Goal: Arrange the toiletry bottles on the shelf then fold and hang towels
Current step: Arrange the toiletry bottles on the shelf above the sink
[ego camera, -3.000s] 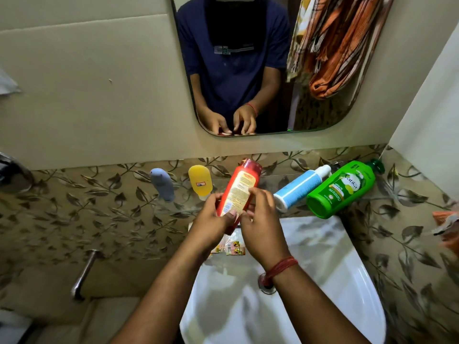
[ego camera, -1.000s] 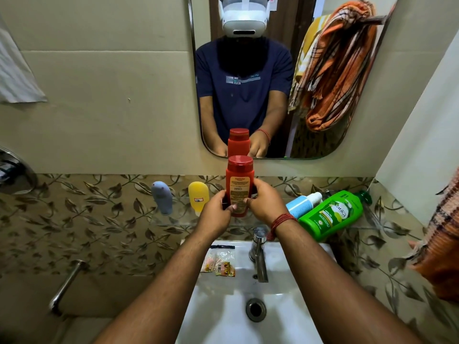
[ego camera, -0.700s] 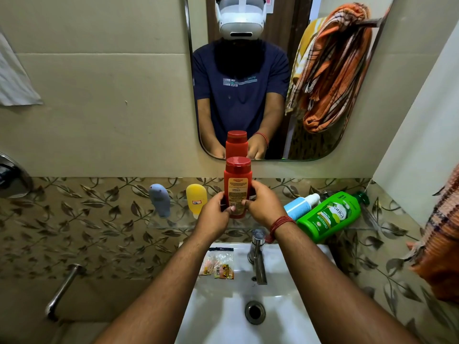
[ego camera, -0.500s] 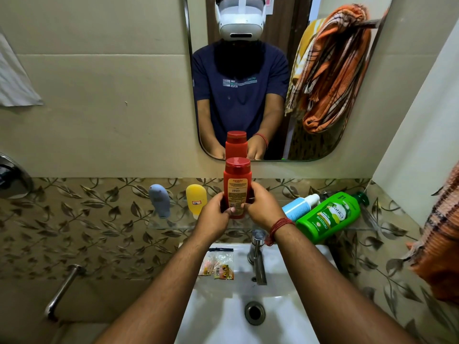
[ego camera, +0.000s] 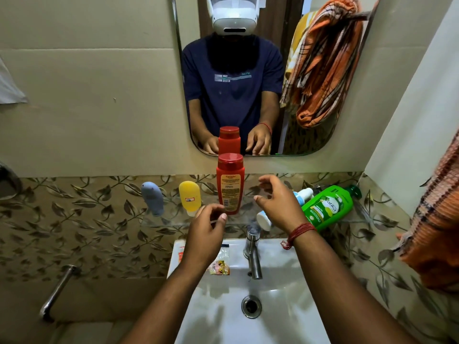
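A red bottle [ego camera: 229,182] stands upright on the glass shelf [ego camera: 171,220] under the mirror, free of both hands. My left hand [ego camera: 206,234] hovers just below and left of it, fingers loosely curled, holding nothing. My right hand [ego camera: 278,202] is to the bottle's right, fingers apart and empty. A grey-blue tube [ego camera: 152,197] and a yellow tube [ego camera: 190,197] stand left of the red bottle. A white-and-blue bottle [ego camera: 301,194] and a green bottle [ego camera: 327,207] lie on their sides at the right, partly behind my right hand. An orange checked towel [ego camera: 434,219] hangs at the right edge.
A white sink [ego camera: 248,306] with a steel tap [ego camera: 253,252] sits below the shelf, small sachets [ego camera: 219,264] on its rim. The mirror [ego camera: 310,120] reflects orange towels on a hook. A metal pipe [ego camera: 58,291] juts out at lower left. A white wall closes in on the right.
Both hands stood the red bottle upright on the shelf, then let go of it and drew back a little. The bottle stays standing.
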A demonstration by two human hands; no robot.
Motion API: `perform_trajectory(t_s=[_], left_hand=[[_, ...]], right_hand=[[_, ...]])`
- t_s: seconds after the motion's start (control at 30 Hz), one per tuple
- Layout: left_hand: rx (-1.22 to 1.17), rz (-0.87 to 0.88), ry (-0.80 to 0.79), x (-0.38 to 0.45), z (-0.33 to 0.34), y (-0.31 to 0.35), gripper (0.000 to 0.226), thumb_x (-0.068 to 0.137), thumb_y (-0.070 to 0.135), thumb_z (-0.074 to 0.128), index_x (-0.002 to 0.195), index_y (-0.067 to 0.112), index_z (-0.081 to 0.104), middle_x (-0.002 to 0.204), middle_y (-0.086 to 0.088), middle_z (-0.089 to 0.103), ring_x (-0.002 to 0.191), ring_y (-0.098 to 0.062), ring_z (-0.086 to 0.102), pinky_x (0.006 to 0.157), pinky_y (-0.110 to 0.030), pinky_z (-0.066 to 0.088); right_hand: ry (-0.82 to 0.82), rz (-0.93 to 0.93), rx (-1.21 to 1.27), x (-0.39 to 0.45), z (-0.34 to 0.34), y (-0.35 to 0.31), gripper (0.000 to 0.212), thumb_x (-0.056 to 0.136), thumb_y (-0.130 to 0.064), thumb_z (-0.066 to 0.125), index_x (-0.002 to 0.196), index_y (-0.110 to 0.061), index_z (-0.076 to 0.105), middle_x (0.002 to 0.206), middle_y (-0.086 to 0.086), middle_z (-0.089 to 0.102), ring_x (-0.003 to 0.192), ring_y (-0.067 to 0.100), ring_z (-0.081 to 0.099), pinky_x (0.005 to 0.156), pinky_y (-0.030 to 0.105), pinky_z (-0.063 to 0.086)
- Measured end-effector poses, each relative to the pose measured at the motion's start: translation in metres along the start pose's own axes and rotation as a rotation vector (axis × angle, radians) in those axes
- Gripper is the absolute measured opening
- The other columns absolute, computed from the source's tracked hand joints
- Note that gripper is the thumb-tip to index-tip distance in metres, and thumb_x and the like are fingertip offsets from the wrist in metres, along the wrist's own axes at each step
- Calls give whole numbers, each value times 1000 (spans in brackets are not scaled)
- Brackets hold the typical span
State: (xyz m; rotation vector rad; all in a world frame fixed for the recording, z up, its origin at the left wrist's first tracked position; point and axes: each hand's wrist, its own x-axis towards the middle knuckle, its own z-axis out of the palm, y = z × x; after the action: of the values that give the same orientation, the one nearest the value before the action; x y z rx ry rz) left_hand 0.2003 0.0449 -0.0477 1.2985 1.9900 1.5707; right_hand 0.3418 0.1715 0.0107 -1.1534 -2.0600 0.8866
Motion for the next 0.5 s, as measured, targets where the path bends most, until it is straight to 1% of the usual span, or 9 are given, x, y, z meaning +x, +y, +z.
perform_trajectory(t_s=[0.07,0.1,0.2,0.27,0.33,0.4,0.5], left_hand=[[33,50,-104,-2,6,8,14,100,19,58,112,25,64,111,12,63,102,9,59,81,-15,47],[51,73,-153,0,11,13,15,101,19,58,114,23,64,112,11,63,104,7,59,83,-18,49],[128,118,-247,8,29,31,20,101,20,58,119,19,63,119,5,62,109,-6,60,91,-29,53],[240,119,-308,18,45,44,28,100,25,58,127,19,59,126,2,59,115,-13,58,94,-34,52],[373,113,-384,29,60,56,37,99,30,58,134,19,54,133,-1,55,119,-17,56,95,-37,51],[496,108,-465,39,74,65,42,97,36,60,135,19,51,133,-4,55,116,-20,57,93,-42,52],[711,93,-543,52,91,74,44,94,41,62,130,19,52,125,-6,61,108,-23,60,89,-43,55]], right_hand=[[48,-1,-16,-10,-4,5,38,91,-10,68,127,-17,56,126,2,63,117,15,58,99,29,45],[66,-6,-39,-14,-6,7,36,91,-9,67,125,-17,57,125,4,63,116,17,58,99,29,46],[107,-32,-127,-22,-16,12,32,91,-6,64,122,-13,60,123,7,62,110,20,60,94,28,47],[159,-29,-142,-21,-31,15,30,91,-1,60,119,-10,62,120,8,63,108,22,62,94,30,49],[234,-16,-144,-19,-46,18,28,90,3,58,115,-9,64,115,8,65,105,22,63,91,24,46],[276,-1,-159,-19,-56,20,28,89,3,58,114,-9,65,112,8,65,102,22,62,88,24,44],[264,29,-156,-22,-61,26,29,91,1,58,116,-11,64,112,6,65,100,19,61,87,24,45]])
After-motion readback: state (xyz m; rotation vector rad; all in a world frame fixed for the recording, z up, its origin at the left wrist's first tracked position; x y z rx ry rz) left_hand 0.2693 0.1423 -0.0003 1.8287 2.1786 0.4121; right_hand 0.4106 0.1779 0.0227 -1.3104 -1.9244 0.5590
